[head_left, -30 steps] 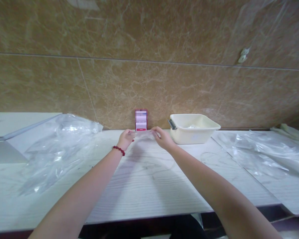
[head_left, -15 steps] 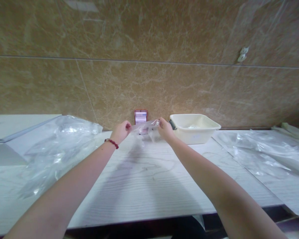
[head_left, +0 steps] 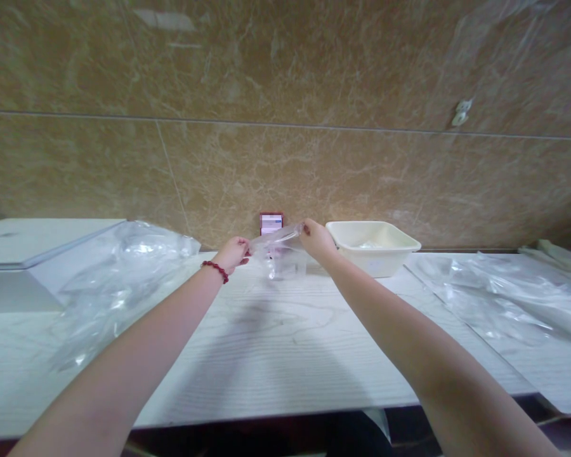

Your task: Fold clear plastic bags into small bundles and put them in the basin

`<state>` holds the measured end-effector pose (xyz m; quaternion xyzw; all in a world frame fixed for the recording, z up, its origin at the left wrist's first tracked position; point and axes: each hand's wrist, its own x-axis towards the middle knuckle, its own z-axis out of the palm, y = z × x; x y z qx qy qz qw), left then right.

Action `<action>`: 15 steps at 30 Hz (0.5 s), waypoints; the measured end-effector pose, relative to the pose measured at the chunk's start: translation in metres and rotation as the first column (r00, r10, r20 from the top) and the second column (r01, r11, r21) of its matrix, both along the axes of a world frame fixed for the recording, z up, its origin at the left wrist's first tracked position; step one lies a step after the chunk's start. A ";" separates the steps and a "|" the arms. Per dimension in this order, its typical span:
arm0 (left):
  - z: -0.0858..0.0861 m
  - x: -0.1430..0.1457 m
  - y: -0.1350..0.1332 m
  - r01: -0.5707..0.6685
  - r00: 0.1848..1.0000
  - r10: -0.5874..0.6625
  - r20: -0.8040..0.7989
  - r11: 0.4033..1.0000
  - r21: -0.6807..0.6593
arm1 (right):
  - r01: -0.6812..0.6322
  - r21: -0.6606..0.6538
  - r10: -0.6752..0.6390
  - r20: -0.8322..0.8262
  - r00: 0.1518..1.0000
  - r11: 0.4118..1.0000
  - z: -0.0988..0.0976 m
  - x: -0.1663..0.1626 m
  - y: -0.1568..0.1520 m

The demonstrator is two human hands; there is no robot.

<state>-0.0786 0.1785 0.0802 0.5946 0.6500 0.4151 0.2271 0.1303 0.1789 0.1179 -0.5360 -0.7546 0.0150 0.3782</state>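
Observation:
A clear plastic bag (head_left: 285, 261) hangs stretched between my two hands above the table. My left hand (head_left: 233, 254), with a dark red bead bracelet at the wrist, pinches the bag's left edge. My right hand (head_left: 316, 240) grips the upper right edge with closed fingers. Behind the bag a phone (head_left: 271, 223) with a lit screen and red rim stands against the wall, its lower part seen through the plastic. Just right of my right hand is a cream plastic basin (head_left: 385, 260) with something clear inside.
Clear plastic bags (head_left: 124, 279) lie heaped at the left, beside a white box (head_left: 52, 241). More clear plastic (head_left: 499, 292) spreads over the right side of the white wood-grain table (head_left: 266, 362). A brown marbled wall (head_left: 276, 165) rises behind.
My right hand has risen slightly and the bag's upper edge now slants up to the right. More of the bag hangs spread out below my hands. The view has shifted a little.

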 end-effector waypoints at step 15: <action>0.016 -0.025 -0.003 0.458 0.813 -0.373 -0.447 0.884 0.096 | 0.076 -0.256 -0.099 -0.080 0.992 0.964 0.034 0.014 0.010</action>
